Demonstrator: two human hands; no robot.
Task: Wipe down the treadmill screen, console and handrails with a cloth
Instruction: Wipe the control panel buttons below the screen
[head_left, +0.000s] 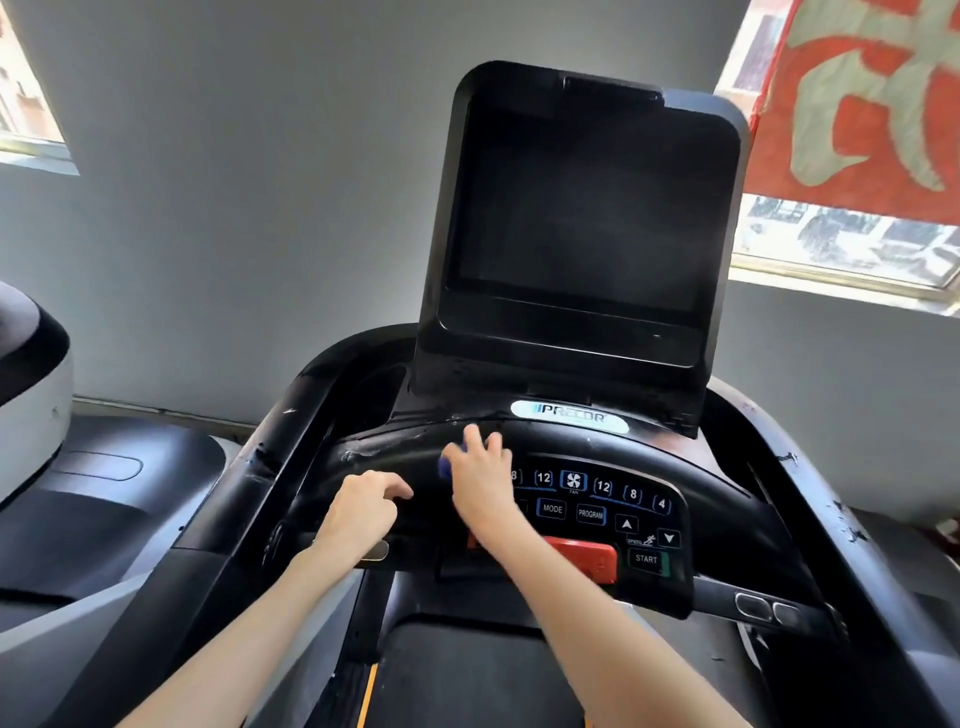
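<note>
— The screen (587, 208)?
— Dark, glossy glass or plastic, faintly smeared.
— And the console (597, 457)?
— Black moulded plastic, shiny, scuffed at the left; the handrails (831, 519) look matt, paint chipped.
— The cloth (445, 466)?
— Blue, mostly hidden.

Plain grey wall (260, 208) behind. Bright window (31, 119) upper left, second window (841, 244) right, partly covered by red-and-cream patterned cloth (862, 98). White-and-grey machine (31, 400) at left edge. Daylight, no lamps visible.
</note>
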